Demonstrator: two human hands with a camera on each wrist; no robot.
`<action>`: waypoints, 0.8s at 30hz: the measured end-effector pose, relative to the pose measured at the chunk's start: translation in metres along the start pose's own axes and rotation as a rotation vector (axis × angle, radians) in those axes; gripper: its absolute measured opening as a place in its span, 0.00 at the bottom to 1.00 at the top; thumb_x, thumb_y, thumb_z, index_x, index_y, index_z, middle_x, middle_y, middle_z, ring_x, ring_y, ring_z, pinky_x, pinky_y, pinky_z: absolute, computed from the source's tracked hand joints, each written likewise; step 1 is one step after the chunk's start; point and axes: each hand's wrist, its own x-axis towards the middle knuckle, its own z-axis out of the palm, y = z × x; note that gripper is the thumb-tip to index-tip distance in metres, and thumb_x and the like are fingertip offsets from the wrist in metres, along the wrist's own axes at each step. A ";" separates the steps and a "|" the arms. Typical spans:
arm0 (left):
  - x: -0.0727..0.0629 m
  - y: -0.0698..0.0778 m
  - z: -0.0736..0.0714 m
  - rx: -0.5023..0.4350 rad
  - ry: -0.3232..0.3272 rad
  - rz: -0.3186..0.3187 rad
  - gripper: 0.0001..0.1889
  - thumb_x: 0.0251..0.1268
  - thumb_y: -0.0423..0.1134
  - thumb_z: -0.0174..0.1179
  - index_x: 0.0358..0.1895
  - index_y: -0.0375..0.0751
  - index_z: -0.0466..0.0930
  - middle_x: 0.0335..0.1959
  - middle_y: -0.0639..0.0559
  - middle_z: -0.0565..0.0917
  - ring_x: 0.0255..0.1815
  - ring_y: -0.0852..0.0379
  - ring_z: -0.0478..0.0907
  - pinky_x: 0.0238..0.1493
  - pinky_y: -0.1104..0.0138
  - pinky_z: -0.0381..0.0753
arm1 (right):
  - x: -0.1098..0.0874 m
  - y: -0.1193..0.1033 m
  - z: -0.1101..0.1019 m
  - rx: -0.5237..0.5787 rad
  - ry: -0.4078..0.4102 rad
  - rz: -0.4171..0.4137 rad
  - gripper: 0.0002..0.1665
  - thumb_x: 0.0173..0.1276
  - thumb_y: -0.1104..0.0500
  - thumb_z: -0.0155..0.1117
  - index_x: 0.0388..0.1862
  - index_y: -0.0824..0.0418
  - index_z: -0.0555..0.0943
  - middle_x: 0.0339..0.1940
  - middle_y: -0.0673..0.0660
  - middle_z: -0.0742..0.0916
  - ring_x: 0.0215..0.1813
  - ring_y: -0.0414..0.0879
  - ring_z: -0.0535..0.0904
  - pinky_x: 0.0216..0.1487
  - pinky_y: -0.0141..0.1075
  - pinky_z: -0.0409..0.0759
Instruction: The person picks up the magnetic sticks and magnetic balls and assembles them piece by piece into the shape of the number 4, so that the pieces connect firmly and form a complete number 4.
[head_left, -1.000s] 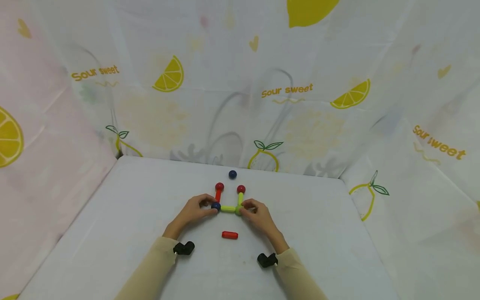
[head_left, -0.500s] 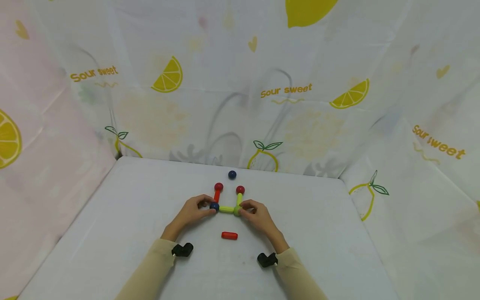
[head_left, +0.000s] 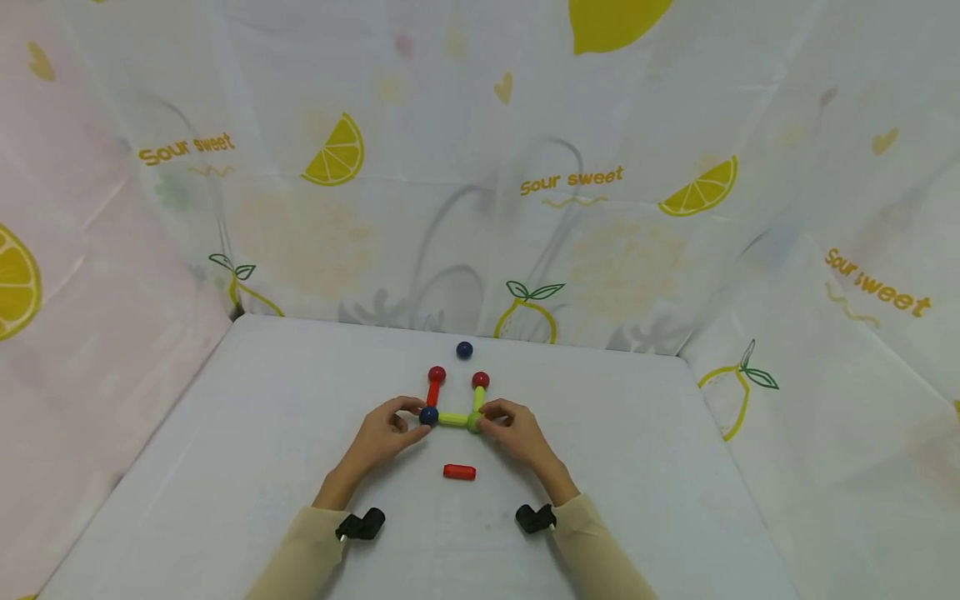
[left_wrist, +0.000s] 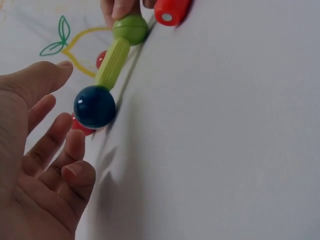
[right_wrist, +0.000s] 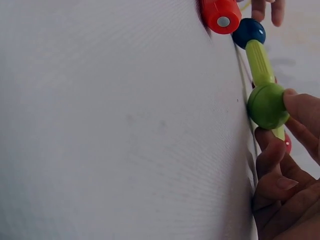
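A U-shaped frame of balls and rods lies on the white table. My left hand is spread beside the frame's blue ball, thumb and fingers apart from it in the left wrist view. My right hand pinches the green ball at the other corner between thumb and fingers. A yellow-green rod joins these two balls. From the blue ball a red rod runs back to a red ball. Another yellow-green rod leads from the green ball to a second red ball.
A loose red rod with a metal end lies in front of the frame, between the forearms. Behind the frame sits a separate blue ball. Lemon-printed cloth walls stand at the back and both sides of the table.
The left hand has let go of the blue ball, its thumb and fingers spreading and its wrist drawing back toward the body. The frame shifted very slightly left. The right hand keeps its grip.
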 end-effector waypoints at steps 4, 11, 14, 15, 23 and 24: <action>-0.007 0.006 0.004 -0.018 0.027 0.018 0.20 0.62 0.41 0.74 0.57 0.47 0.83 0.47 0.50 0.84 0.34 0.60 0.75 0.35 0.71 0.74 | 0.000 0.000 0.000 0.014 0.000 0.002 0.13 0.72 0.54 0.70 0.50 0.59 0.86 0.47 0.56 0.90 0.49 0.46 0.82 0.49 0.32 0.79; -0.018 0.018 0.014 -0.020 -0.037 0.123 0.19 0.62 0.39 0.74 0.54 0.41 0.83 0.41 0.50 0.86 0.31 0.64 0.75 0.33 0.72 0.75 | 0.002 0.000 -0.001 0.008 -0.006 0.018 0.14 0.72 0.52 0.70 0.50 0.58 0.86 0.47 0.54 0.90 0.49 0.46 0.82 0.49 0.33 0.79; -0.021 0.019 0.019 -0.003 -0.076 0.148 0.20 0.62 0.40 0.74 0.55 0.40 0.83 0.41 0.50 0.87 0.31 0.65 0.74 0.32 0.72 0.75 | 0.002 0.001 -0.001 0.011 -0.007 0.021 0.14 0.71 0.51 0.70 0.50 0.58 0.86 0.47 0.54 0.90 0.49 0.46 0.82 0.50 0.34 0.79; -0.022 0.019 0.021 0.004 -0.093 0.154 0.20 0.62 0.41 0.73 0.55 0.40 0.83 0.41 0.50 0.87 0.30 0.65 0.74 0.32 0.72 0.75 | 0.002 0.001 -0.001 0.011 -0.006 0.021 0.14 0.71 0.51 0.70 0.50 0.58 0.86 0.47 0.54 0.90 0.49 0.46 0.82 0.50 0.34 0.79; -0.021 0.018 0.030 0.071 -0.227 0.163 0.19 0.62 0.44 0.74 0.54 0.41 0.85 0.41 0.54 0.86 0.30 0.65 0.71 0.32 0.72 0.73 | 0.001 -0.001 -0.001 0.019 -0.005 0.029 0.14 0.71 0.52 0.70 0.49 0.58 0.86 0.47 0.55 0.90 0.47 0.45 0.82 0.47 0.32 0.79; -0.021 0.018 0.031 0.079 -0.241 0.162 0.18 0.62 0.44 0.74 0.53 0.42 0.86 0.41 0.54 0.86 0.30 0.64 0.71 0.33 0.72 0.74 | 0.001 -0.001 -0.001 0.020 -0.006 0.031 0.14 0.71 0.52 0.70 0.50 0.58 0.86 0.47 0.55 0.90 0.47 0.45 0.82 0.47 0.33 0.79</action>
